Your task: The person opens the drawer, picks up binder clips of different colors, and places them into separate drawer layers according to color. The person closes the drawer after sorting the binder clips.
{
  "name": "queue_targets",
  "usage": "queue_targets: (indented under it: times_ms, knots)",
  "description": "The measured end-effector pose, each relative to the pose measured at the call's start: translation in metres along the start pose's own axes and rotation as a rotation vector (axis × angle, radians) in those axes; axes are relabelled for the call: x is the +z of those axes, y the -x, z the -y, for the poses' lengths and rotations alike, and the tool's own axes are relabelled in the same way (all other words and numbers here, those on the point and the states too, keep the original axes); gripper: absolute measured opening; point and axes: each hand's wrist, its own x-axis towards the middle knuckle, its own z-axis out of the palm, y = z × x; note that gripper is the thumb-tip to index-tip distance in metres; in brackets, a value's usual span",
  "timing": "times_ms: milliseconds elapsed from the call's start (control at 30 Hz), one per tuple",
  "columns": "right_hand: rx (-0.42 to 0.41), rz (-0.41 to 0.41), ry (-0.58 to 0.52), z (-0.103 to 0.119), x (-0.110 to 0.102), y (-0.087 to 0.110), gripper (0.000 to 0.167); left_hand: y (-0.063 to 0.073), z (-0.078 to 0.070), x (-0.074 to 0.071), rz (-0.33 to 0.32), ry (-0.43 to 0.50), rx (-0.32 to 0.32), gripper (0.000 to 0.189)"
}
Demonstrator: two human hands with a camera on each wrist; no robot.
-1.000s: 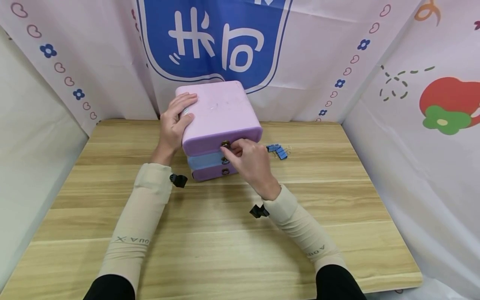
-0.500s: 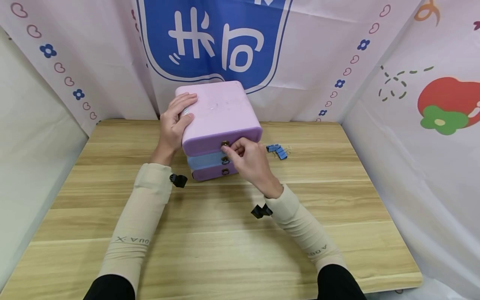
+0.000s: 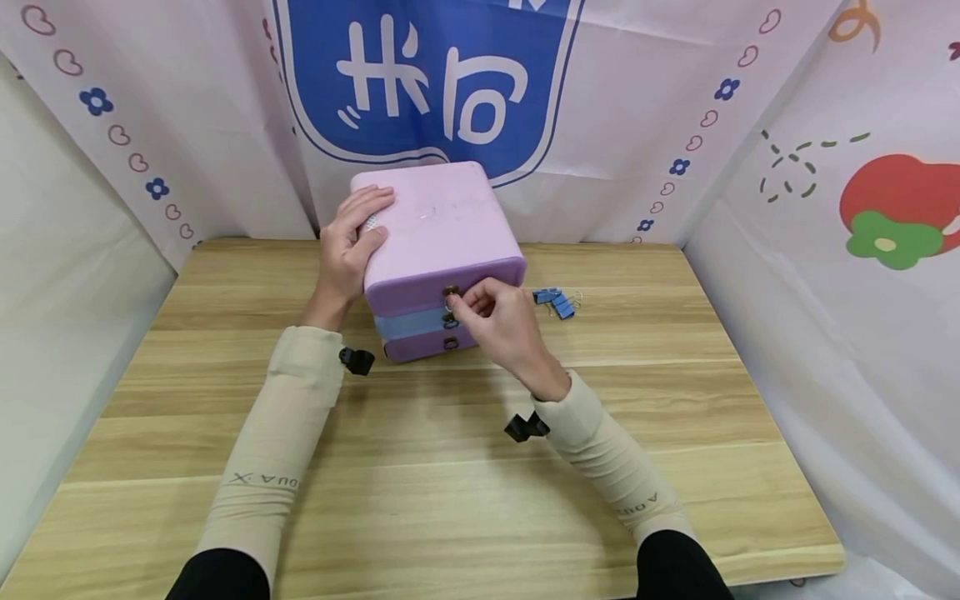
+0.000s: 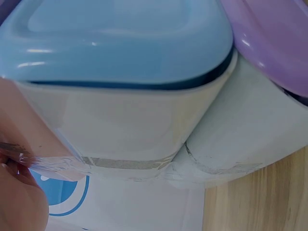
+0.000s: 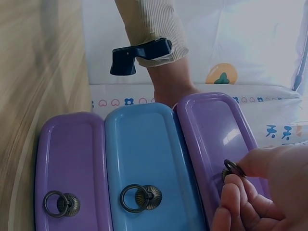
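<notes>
A small cabinet [image 3: 435,217] with a pink top and three stacked drawers stands at the back of the table. Its top drawer [image 3: 408,293] is purple, the middle drawer [image 5: 144,139] blue and the bottom drawer [image 5: 72,154] purple, each with a bronze ring pull. My right hand [image 3: 502,325] pinches the top drawer's ring [image 5: 234,168] between thumb and fingers. My left hand [image 3: 350,242] rests on the cabinet's upper left edge, fingers and thumb lying over onto the pink top. In the left wrist view, part of that hand shows at the lower left.
Blue binder clips [image 3: 557,302] lie on the wooden table [image 3: 420,500], just right of the cabinet. A printed cloth [image 3: 600,125] hangs close behind the cabinet, and pale cloth walls stand at both sides.
My right hand has drawn slightly back toward me and to the right. The top drawer's front has come forward a little with it. My left hand stays in place.
</notes>
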Motion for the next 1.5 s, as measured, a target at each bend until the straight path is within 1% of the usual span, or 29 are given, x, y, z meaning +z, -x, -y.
queue_targets:
  times_ms: [67, 167, 233, 300, 367, 567, 633, 700, 767, 833, 1000, 1100, 1333, 1500]
  knots:
    - [0.0, -0.003, -0.011, 0.001, 0.0, 0.002, 0.02, 0.0, 0.004, 0.0, 0.002, 0.0, 0.011, 0.047]
    - [-0.016, -0.008, -0.016, 0.002, -0.001, 0.004, 0.019, -0.002, 0.015, -0.001, 0.002, -0.005, 0.028, 0.047]
    - [-0.027, -0.01, -0.017, 0.003, -0.002, 0.005, 0.018, -0.003, 0.024, -0.002, 0.0, -0.015, 0.026, 0.047]
    - [-0.035, -0.009, -0.017, 0.004, -0.003, 0.007, 0.017, -0.004, 0.03, -0.002, -0.002, -0.021, 0.021, 0.048]
    - [-0.04, -0.007, -0.016, 0.005, -0.004, 0.009, 0.017, -0.004, 0.029, -0.002, 0.0, -0.02, 0.018, 0.048]
    - [-0.051, -0.001, -0.018, 0.006, -0.006, 0.016, 0.016, -0.001, 0.005, -0.001, 0.0, 0.01, 0.022, 0.045]
    - [-0.06, -0.002, -0.023, 0.007, -0.006, 0.018, 0.016, 0.0, 0.0, -0.001, -0.004, 0.011, 0.017, 0.045]
    - [-0.067, -0.003, -0.03, 0.008, -0.007, 0.021, 0.016, 0.0, -0.001, -0.001, -0.004, 0.008, 0.017, 0.045]
    - [-0.068, 0.001, -0.039, 0.009, -0.009, 0.024, 0.016, -0.001, 0.001, -0.001, -0.002, 0.011, 0.025, 0.045]
    - [-0.066, 0.008, -0.047, 0.01, -0.01, 0.027, 0.016, -0.001, 0.008, -0.001, -0.002, 0.011, 0.034, 0.045]
    - [-0.071, 0.019, -0.054, 0.012, -0.013, 0.035, 0.016, -0.003, 0.031, -0.002, -0.008, -0.006, 0.047, 0.045]
    - [-0.079, 0.019, -0.051, 0.014, -0.015, 0.039, 0.015, -0.004, 0.038, -0.003, -0.01, -0.007, 0.051, 0.045]
    - [-0.112, 0.005, -0.04, 0.014, -0.016, 0.047, 0.014, -0.005, 0.042, -0.003, -0.009, -0.001, 0.039, 0.046]
    - [-0.107, -0.008, -0.043, 0.014, -0.017, 0.048, 0.013, -0.004, 0.042, -0.003, -0.004, -0.001, 0.042, 0.046]
